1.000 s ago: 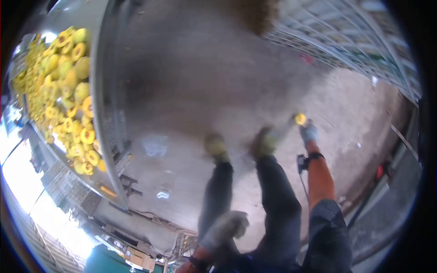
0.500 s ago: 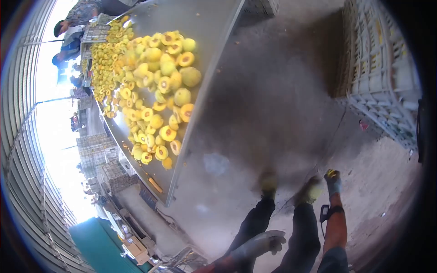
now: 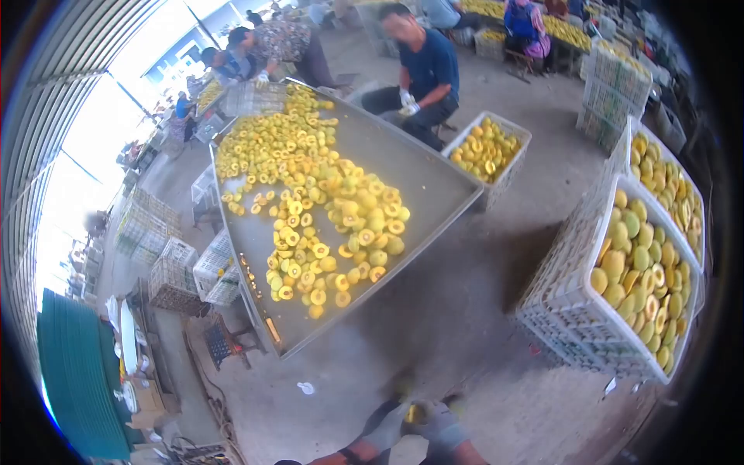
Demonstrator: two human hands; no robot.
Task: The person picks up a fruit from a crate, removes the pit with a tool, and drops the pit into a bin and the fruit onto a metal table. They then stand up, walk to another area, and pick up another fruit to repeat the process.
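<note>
Angling inward, left hand point(image 3: 382, 431) and right hand point(image 3: 439, 428) meet at a fruit point(image 3: 416, 413).

Left of the right fingers point(image 3: 440, 426), cables point(image 3: 220, 411) trail along the floor point(image 3: 349, 384) near a cardboard box point(image 3: 147, 403); a green sheet point(image 3: 77, 372) stands farther left. Ahead and left lie a white scrap point(image 3: 307, 387) and, beyond it, a low dark stool point(image 3: 220, 341). Well ahead, a person in a dark blue shirt point(image 3: 431, 66) sits.

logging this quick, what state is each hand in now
Left hand: at the yellow peach, grip too blurred to tell.
Right hand: at the peach too, grip unclear.
</note>
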